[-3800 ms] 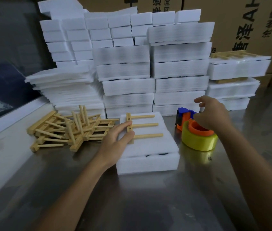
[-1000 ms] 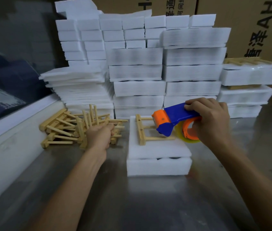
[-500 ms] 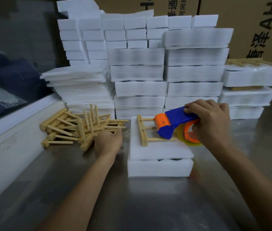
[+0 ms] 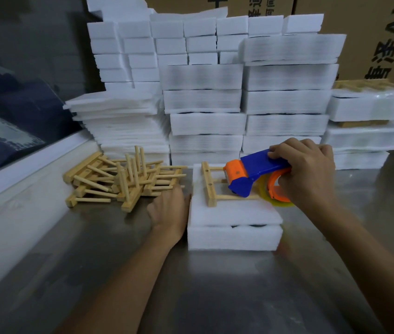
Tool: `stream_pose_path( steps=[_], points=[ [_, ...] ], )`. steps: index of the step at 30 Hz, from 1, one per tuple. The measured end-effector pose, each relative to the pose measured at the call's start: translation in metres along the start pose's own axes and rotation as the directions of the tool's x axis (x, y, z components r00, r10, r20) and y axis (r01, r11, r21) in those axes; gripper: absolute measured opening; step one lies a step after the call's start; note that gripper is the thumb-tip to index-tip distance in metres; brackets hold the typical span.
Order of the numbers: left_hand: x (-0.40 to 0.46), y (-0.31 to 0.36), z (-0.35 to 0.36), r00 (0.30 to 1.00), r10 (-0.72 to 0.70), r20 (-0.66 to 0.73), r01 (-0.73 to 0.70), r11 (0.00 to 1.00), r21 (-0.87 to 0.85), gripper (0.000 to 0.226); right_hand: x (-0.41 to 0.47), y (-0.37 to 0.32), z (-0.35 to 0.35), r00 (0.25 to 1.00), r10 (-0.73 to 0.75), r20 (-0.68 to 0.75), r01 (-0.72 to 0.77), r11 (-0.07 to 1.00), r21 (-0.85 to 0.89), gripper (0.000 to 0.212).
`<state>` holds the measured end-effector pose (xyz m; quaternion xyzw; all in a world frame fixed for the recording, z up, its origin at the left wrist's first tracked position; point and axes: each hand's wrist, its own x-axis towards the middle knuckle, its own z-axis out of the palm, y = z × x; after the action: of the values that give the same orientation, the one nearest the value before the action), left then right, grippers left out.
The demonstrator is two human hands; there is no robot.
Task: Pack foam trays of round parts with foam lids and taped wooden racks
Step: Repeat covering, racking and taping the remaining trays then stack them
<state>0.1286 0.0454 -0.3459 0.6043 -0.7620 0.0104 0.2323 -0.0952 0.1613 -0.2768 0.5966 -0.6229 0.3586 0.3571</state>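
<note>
Right hand [image 4: 308, 174] grips tape dispenser [image 4: 251, 173] over wooden rack [image 4: 209, 184] on foam lid [image 4: 232, 210]; left hand [image 4: 169, 209] relaxed on counter [image 4: 191, 297], touching tray [image 4: 234, 237].

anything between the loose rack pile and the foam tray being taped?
Head view: only the left hand, resting on the steel table between the rack pile and the foam tray.

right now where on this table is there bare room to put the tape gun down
Bare steel table shows in front of the foam tray, between the forearms, and to its right below the right hand holding the tape dispenser. It is crowded to the left, where the loose wooden racks pile beside the left hand, and behind, along the foam stacks.
</note>
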Motion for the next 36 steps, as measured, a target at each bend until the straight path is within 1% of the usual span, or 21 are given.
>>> stream_pose_path(
  steps=[1, 4, 7, 10, 12, 13, 15, 16, 17, 18, 19, 20, 21, 22, 24, 25, 26, 28, 30, 33, 36],
  points=[
    [-0.001, 0.000, -0.002, 1.000, 0.030, -0.001, -0.030, 0.999, 0.031, 0.009, 0.000, 0.000, -0.001, 1.000, -0.010, 0.001, 0.010, 1.000, -0.010, 0.032],
    [0.003, 0.001, -0.003, 0.995, 0.099, 0.009, -0.099, 0.982, 0.159, 0.018, 0.005, -0.001, -0.003, 0.998, -0.026, 0.065, 0.032, 0.995, -0.094, 0.032],
    [0.004, 0.005, -0.003, 0.982, 0.191, 0.003, -0.184, 0.944, 0.275, 0.022, 0.011, -0.004, -0.001, 0.990, -0.078, 0.113, 0.101, 0.973, -0.205, 0.029],
    [0.002, 0.005, -0.003, 0.974, 0.225, 0.019, -0.223, 0.946, 0.235, 0.017, 0.008, -0.006, 0.002, 0.975, -0.146, 0.166, 0.189, 0.939, -0.288, 0.034],
    [0.002, 0.002, -0.002, 0.983, 0.176, 0.048, -0.180, 0.978, 0.108, 0.011, 0.009, -0.004, 0.000, 0.958, -0.189, 0.216, 0.252, 0.912, -0.322, 0.041],
    [0.003, 0.000, -0.001, 0.989, 0.133, 0.068, -0.136, 0.990, 0.034, 0.009, 0.010, -0.002, -0.001, 0.946, -0.208, 0.248, 0.286, 0.897, -0.337, 0.039],
    [0.011, -0.001, -0.005, 0.989, 0.010, 0.147, 0.014, 0.986, -0.165, 0.009, 0.015, -0.001, -0.002, 0.920, -0.215, 0.327, 0.327, 0.881, -0.343, 0.031],
    [0.015, 0.001, -0.009, 0.984, -0.055, 0.169, 0.109, 0.938, -0.329, 0.009, 0.017, -0.002, -0.002, 0.907, -0.206, 0.367, 0.334, 0.883, -0.330, 0.029],
    [0.017, 0.005, -0.013, 0.981, -0.107, 0.162, 0.176, 0.846, -0.504, 0.009, 0.018, -0.003, -0.002, 0.897, -0.195, 0.397, 0.333, 0.889, -0.315, 0.029],
    [0.019, 0.010, -0.018, 0.983, -0.143, 0.113, 0.183, 0.756, -0.629, 0.007, 0.017, -0.005, -0.001, 0.890, -0.188, 0.415, 0.329, 0.896, -0.298, 0.030],
    [0.020, 0.016, -0.024, 0.988, -0.145, 0.047, 0.136, 0.699, -0.702, 0.005, 0.015, -0.005, 0.000, 0.889, -0.186, 0.419, 0.322, 0.904, -0.282, 0.031],
    [0.019, 0.024, -0.030, 0.994, -0.106, 0.008, 0.075, 0.651, -0.755, 0.012, 0.014, -0.006, -0.001, 0.894, -0.188, 0.407, 0.313, 0.912, -0.266, 0.033],
    [0.017, 0.032, -0.034, 1.000, -0.027, 0.011, 0.025, 0.611, -0.791, 0.022, 0.013, -0.005, -0.001, 0.900, -0.185, 0.395, 0.301, 0.919, -0.254, 0.034],
    [0.014, 0.039, -0.038, 0.997, 0.065, 0.037, -0.011, 0.617, -0.787, 0.037, 0.012, -0.004, -0.002, 0.904, -0.180, 0.389, 0.290, 0.924, -0.247, 0.034],
    [0.010, 0.050, -0.041, 0.970, 0.219, 0.108, -0.094, 0.744, -0.662, 0.072, 0.012, 0.000, -0.002, 0.905, -0.176, 0.388, 0.284, 0.928, -0.241, 0.034],
    [0.007, 0.052, -0.042, 0.952, 0.263, 0.157, -0.119, 0.790, -0.601, 0.089, 0.012, 0.002, -0.001, 0.901, -0.180, 0.395, 0.288, 0.929, -0.233, 0.034],
    [0.005, 0.053, -0.042, 0.932, 0.300, 0.205, -0.135, 0.811, -0.570, 0.102, 0.011, 0.002, -0.001, 0.898, -0.185, 0.398, 0.292, 0.929, -0.227, 0.035],
    [0.001, 0.053, -0.042, 0.895, 0.359, 0.266, -0.177, 0.831, -0.527, 0.119, 0.010, 0.004, -0.001, 0.904, -0.204, 0.377, 0.303, 0.926, -0.224, 0.041],
    [-0.001, 0.053, -0.042, 0.885, 0.363, 0.291, -0.199, 0.861, -0.468, 0.123, 0.009, 0.005, 0.000, 0.913, -0.226, 0.339, 0.313, 0.922, -0.228, 0.048],
    [-0.001, 0.053, -0.043, 0.894, 0.337, 0.294, -0.197, 0.887, -0.418, 0.118, 0.012, 0.009, -0.001, 0.903, -0.280, 0.326, 0.348, 0.921, -0.174, 0.050],
    [-0.002, 0.050, -0.044, 0.892, 0.341, 0.297, -0.194, 0.881, -0.431, 0.118, 0.013, 0.021, -0.008, 0.889, -0.304, 0.343, 0.368, 0.920, -0.137, 0.069]
  ],
)
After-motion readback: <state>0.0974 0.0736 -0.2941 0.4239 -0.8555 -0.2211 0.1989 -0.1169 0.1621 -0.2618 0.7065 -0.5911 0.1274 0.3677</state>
